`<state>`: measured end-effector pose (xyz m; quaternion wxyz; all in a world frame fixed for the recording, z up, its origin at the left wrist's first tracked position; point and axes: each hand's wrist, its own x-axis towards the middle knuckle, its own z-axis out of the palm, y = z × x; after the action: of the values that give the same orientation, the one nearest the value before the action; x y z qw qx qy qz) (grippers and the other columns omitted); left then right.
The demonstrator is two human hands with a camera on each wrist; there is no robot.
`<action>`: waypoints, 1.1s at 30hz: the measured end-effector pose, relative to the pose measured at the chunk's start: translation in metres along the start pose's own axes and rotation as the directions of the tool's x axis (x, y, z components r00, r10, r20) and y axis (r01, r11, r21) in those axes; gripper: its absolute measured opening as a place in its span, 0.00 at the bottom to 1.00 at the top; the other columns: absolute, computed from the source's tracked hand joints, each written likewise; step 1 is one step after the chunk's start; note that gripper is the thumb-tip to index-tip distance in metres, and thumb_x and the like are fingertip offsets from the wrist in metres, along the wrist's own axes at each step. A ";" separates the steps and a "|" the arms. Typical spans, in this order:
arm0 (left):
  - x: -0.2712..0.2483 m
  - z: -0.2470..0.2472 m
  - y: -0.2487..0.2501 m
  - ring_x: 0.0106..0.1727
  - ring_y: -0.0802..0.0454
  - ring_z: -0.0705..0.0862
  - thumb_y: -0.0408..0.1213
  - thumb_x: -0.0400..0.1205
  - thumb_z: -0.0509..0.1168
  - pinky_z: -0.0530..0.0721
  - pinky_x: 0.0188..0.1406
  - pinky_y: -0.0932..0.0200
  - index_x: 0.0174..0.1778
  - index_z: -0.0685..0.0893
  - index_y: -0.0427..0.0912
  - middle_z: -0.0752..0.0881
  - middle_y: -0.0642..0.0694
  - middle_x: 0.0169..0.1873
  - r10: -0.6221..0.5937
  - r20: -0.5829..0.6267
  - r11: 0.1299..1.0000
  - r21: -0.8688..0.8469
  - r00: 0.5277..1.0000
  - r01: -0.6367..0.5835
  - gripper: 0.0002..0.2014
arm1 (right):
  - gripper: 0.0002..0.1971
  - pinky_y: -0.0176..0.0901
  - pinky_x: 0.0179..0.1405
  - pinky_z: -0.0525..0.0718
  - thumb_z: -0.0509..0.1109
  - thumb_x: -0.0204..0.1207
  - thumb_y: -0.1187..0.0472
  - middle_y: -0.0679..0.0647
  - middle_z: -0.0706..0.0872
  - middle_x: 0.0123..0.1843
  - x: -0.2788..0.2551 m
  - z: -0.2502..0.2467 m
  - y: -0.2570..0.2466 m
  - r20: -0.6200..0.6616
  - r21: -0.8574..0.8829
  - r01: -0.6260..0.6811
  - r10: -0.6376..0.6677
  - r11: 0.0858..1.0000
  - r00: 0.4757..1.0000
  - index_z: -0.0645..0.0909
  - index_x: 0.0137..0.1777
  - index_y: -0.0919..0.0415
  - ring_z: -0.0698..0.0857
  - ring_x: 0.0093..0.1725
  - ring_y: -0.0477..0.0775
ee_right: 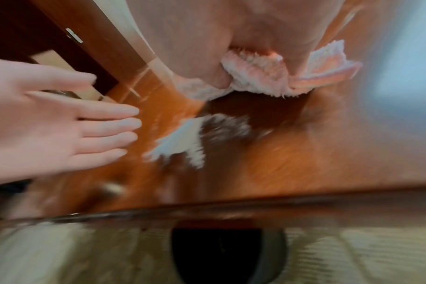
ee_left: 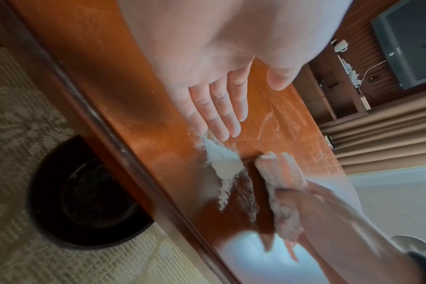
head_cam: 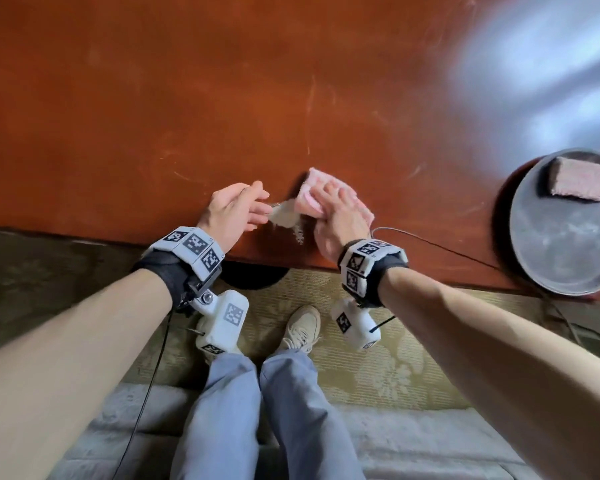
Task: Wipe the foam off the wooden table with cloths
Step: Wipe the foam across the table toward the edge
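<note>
A patch of white foam [head_cam: 286, 216] [ee_left: 221, 163] [ee_right: 182, 142] lies on the reddish wooden table [head_cam: 187, 98] near its front edge. My right hand [head_cam: 336, 213] lies flat on a folded pink cloth [head_cam: 312, 192] [ee_right: 260, 76] [ee_left: 280, 182], just right of the foam. My left hand [head_cam: 243, 209] [ee_left: 221, 111] [ee_right: 85, 124] stands on its edge at the foam's left side, fingers straight and together, holding nothing. Thin foam streaks mark the wood behind the cloth.
A round metal tray [head_cam: 561, 237] with a second pink cloth [head_cam: 582, 181] sits at the table's right front corner. A dark bin [head_cam: 257, 277] [ee_left: 85, 196] [ee_right: 229, 253] stands on the patterned carpet under the table edge. A thin cable [head_cam: 430, 242] crosses the table. My legs and shoe are below.
</note>
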<state>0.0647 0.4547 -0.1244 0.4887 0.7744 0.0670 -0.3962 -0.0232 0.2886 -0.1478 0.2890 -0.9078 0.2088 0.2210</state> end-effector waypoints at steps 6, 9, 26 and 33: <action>-0.002 0.012 0.011 0.46 0.47 0.91 0.46 0.89 0.58 0.87 0.53 0.50 0.57 0.88 0.38 0.92 0.41 0.45 -0.004 0.025 0.999 0.033 1.000 0.004 0.17 | 0.31 0.54 0.62 0.81 0.57 0.76 0.67 0.60 0.87 0.62 -0.012 -0.019 -0.004 -0.067 0.387 -0.158 0.199 0.908 0.978 0.69 0.77 0.43 0.83 0.62 0.66; -0.003 0.021 0.017 0.49 0.43 0.92 0.46 0.89 0.57 0.87 0.55 0.48 0.58 0.87 0.36 0.92 0.38 0.48 0.011 0.044 0.997 0.076 0.999 -0.014 0.19 | 0.32 0.51 0.62 0.80 0.57 0.74 0.67 0.58 0.86 0.64 -0.013 -0.052 0.034 -0.229 0.376 -0.206 0.306 0.903 0.924 0.69 0.76 0.41 0.82 0.63 0.66; -0.004 0.034 0.027 0.49 0.40 0.91 0.47 0.89 0.58 0.87 0.54 0.48 0.56 0.88 0.37 0.92 0.38 0.47 0.015 0.021 0.996 0.092 1.000 -0.017 0.18 | 0.29 0.53 0.72 0.65 0.64 0.69 0.64 0.59 0.71 0.70 -0.005 -0.022 0.046 -0.082 -0.094 -0.058 0.051 0.994 0.995 0.68 0.72 0.59 0.68 0.71 0.63; -0.010 0.032 0.042 0.29 0.47 0.82 0.50 0.88 0.59 0.86 0.36 0.53 0.38 0.85 0.36 0.85 0.40 0.29 -0.070 0.126 0.997 -0.032 0.990 0.074 0.23 | 0.18 0.55 0.56 0.86 0.58 0.76 0.52 0.50 0.90 0.53 -0.004 -0.014 -0.020 0.015 0.708 -0.206 0.277 0.675 0.961 0.81 0.63 0.45 0.87 0.54 0.60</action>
<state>0.0611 0.4096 -0.0948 0.4915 0.7362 0.0714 -0.4598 -0.0120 0.2960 -0.1270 0.5707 -0.7025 0.4085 0.1180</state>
